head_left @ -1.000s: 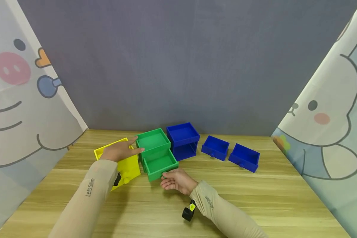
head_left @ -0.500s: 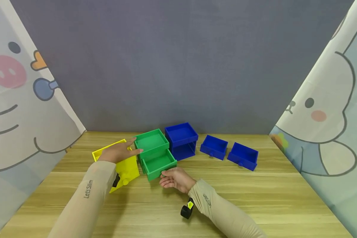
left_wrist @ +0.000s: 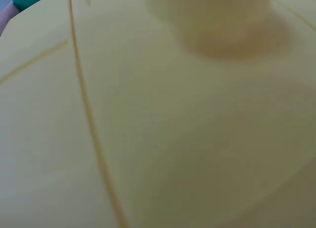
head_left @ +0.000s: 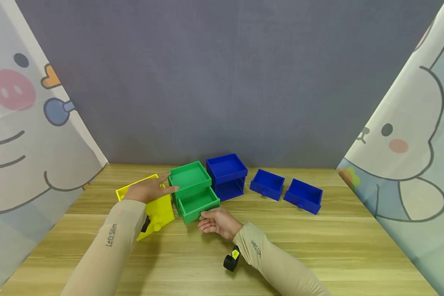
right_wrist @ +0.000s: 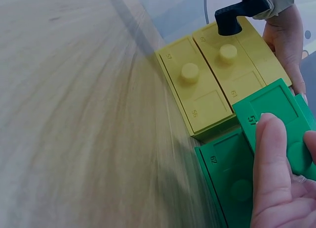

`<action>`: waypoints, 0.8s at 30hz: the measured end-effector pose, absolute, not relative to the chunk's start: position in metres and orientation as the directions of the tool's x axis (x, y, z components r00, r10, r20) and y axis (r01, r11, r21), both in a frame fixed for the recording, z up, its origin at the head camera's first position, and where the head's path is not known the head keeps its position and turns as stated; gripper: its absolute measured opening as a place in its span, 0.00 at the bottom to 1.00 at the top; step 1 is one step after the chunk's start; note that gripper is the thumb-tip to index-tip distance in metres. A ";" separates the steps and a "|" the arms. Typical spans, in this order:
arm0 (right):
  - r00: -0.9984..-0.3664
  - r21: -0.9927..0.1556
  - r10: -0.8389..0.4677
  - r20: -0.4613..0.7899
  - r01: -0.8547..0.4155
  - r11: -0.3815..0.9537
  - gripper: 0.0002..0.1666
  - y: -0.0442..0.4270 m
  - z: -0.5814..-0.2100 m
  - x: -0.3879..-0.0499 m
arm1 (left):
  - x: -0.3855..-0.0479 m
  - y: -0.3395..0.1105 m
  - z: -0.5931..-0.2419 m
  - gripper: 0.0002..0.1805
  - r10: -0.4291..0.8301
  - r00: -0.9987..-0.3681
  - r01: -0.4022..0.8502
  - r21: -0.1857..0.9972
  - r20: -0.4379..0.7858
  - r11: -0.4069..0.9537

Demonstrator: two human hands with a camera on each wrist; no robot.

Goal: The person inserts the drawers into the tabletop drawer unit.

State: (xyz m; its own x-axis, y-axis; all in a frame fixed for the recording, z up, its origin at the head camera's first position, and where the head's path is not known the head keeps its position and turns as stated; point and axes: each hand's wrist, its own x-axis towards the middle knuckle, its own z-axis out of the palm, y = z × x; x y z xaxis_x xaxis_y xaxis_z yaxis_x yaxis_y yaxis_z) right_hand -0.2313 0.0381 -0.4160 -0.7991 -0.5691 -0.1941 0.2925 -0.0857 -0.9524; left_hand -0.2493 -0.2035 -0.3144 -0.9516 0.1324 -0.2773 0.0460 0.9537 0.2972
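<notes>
A green drawer unit stands at the table's middle left, its upper drawer pulled partly out. My right hand pinches that drawer's round knob between finger and thumb; the lower green drawer sits pushed in. Over the yellow drawer unit lies my left hand, fingers spread and fairly straight, their tips against the green unit's left side and front. Both yellow drawers are in. The left wrist view shows mostly a blurred yellow front.
Behind the green unit to its right stands a blue drawer unit with an open, drawerless bay. Two blue drawers lie out on the wooden table at the right. A grey wall rises behind.
The green upper drawer has slid very slightly inward, my right hand moving with it. The left hand keeps its place, and the view has shifted a little.
</notes>
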 end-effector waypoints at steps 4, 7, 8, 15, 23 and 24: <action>-0.797 -0.947 -0.570 -0.200 0.307 -0.096 0.18 0.037 -0.417 -0.233 | -0.249 -0.204 -0.316 0.49 0.134 -0.950 0.048 0.293 -0.280 0.955; -0.799 -0.946 -0.569 -0.196 0.306 -0.104 0.18 0.035 -0.418 -0.234 | -0.249 -0.204 -0.315 0.49 0.129 -0.951 0.043 0.293 -0.281 0.955; -0.800 -0.947 -0.568 -0.193 0.304 -0.106 0.17 0.035 -0.418 -0.234 | -0.249 -0.204 -0.315 0.49 0.128 -0.951 0.041 0.295 -0.282 0.955; -0.820 -0.934 -0.540 -0.189 0.319 -0.158 0.14 0.031 -0.418 -0.236 | -0.250 -0.203 -0.317 0.49 0.125 -0.952 0.037 0.299 -0.281 0.953; -0.860 -0.939 -0.447 -0.245 0.325 -0.112 0.23 0.028 -0.421 -0.227 | -0.250 -0.204 -0.318 0.49 0.124 -0.953 0.036 0.302 -0.276 0.953; -0.861 -0.938 -0.448 -0.242 0.326 -0.119 0.22 0.029 -0.422 -0.226 | -0.250 -0.204 -0.318 0.49 0.125 -0.953 0.037 0.301 -0.276 0.953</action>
